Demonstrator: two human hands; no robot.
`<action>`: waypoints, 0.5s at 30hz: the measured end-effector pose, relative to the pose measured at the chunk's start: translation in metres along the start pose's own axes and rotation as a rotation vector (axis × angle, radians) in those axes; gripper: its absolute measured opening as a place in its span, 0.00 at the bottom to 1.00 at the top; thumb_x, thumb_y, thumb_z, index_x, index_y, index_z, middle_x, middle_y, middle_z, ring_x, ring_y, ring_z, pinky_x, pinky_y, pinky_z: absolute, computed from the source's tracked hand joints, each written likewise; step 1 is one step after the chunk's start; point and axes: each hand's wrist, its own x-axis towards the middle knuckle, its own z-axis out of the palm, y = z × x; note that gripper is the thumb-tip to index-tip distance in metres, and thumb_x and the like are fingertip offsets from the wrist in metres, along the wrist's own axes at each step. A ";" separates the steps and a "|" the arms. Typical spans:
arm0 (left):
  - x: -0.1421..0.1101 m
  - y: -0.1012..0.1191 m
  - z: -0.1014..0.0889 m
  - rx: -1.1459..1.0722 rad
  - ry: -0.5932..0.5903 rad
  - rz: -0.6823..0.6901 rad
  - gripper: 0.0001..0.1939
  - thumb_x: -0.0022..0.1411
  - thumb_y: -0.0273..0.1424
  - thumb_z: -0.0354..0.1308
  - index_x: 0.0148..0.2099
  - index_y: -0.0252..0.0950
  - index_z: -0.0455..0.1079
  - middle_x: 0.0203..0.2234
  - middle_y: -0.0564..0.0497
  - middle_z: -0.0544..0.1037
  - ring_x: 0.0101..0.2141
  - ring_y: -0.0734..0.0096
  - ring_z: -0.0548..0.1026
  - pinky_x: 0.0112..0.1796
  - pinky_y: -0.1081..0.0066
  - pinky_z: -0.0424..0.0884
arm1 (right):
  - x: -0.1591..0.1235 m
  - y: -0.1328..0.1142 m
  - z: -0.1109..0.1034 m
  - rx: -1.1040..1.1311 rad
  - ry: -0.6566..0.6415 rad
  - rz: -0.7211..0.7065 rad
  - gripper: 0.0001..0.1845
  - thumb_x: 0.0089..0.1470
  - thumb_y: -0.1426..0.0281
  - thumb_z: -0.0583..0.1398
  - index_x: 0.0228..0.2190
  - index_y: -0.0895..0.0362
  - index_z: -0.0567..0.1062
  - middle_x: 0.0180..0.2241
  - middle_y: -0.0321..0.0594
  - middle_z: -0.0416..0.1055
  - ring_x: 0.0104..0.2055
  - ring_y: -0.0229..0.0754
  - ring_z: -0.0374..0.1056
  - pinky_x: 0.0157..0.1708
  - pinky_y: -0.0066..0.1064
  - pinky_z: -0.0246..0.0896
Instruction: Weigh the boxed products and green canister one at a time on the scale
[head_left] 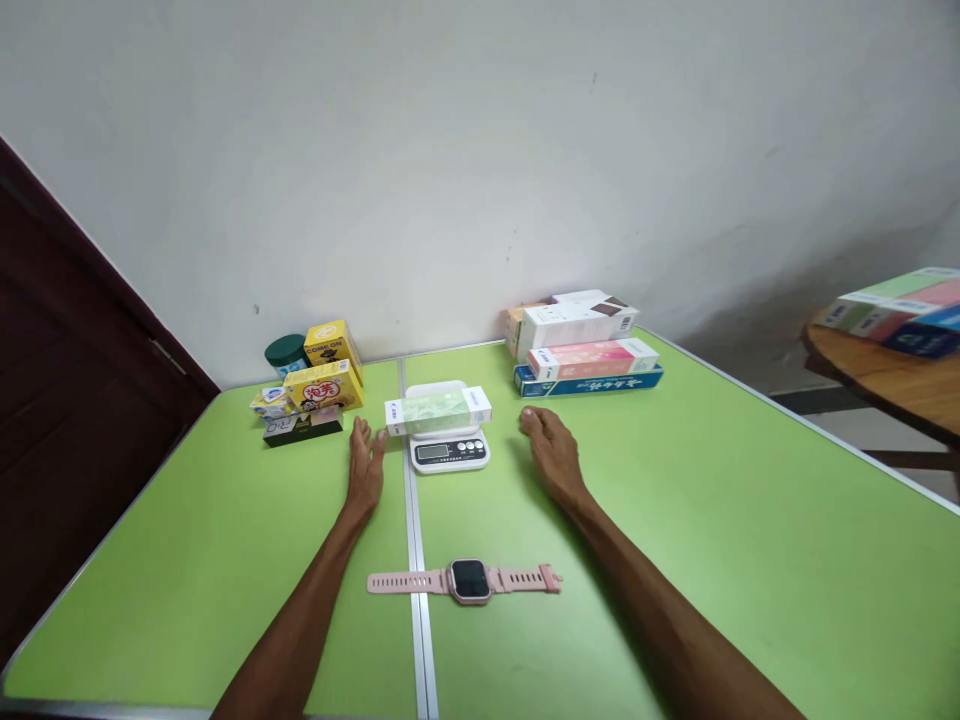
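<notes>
A long green-and-white box [439,410] lies crosswise on a white digital kitchen scale [450,455], covering part of its platform. Just left of the box is my left hand [365,465], its fingers apart and nothing in it. My right hand [553,452] is to the right of the scale, holding nothing, with its fingers extended and partly curled. A clear gap separates it from the box. Nearer to me, between my forearms, a pink smartwatch [470,581] lies flat with its strap spread out and its screen dark.
At the back left stand a yellow box [324,388], a black box [303,427] and a green-lidded jar [286,352]. Stacked at the back right are a pink box [592,358], a blue box [589,381] and a white box [577,325]. A wooden stool [885,375] bears more boxes.
</notes>
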 end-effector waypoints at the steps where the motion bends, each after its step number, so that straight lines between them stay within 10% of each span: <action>1: 0.001 0.000 -0.003 0.006 0.021 0.000 0.48 0.67 0.62 0.51 0.76 0.38 0.47 0.74 0.34 0.54 0.73 0.49 0.57 0.71 0.51 0.54 | 0.001 0.002 -0.002 -0.011 0.004 -0.003 0.37 0.61 0.37 0.49 0.42 0.55 0.77 0.40 0.49 0.79 0.42 0.52 0.74 0.47 0.47 0.68; 9: -0.003 0.002 -0.003 0.102 0.010 0.054 0.49 0.67 0.62 0.51 0.77 0.37 0.46 0.76 0.34 0.51 0.74 0.51 0.54 0.72 0.52 0.49 | -0.002 -0.002 0.001 -0.046 0.002 -0.084 0.39 0.61 0.38 0.50 0.47 0.57 0.79 0.51 0.56 0.78 0.52 0.57 0.73 0.55 0.52 0.68; 15: -0.018 0.010 0.017 0.176 -0.128 0.130 0.47 0.68 0.57 0.53 0.78 0.36 0.46 0.76 0.37 0.50 0.76 0.53 0.46 0.74 0.53 0.41 | -0.014 -0.011 0.016 -0.015 -0.151 -0.107 0.45 0.60 0.36 0.52 0.65 0.54 0.71 0.69 0.51 0.65 0.72 0.60 0.57 0.72 0.59 0.47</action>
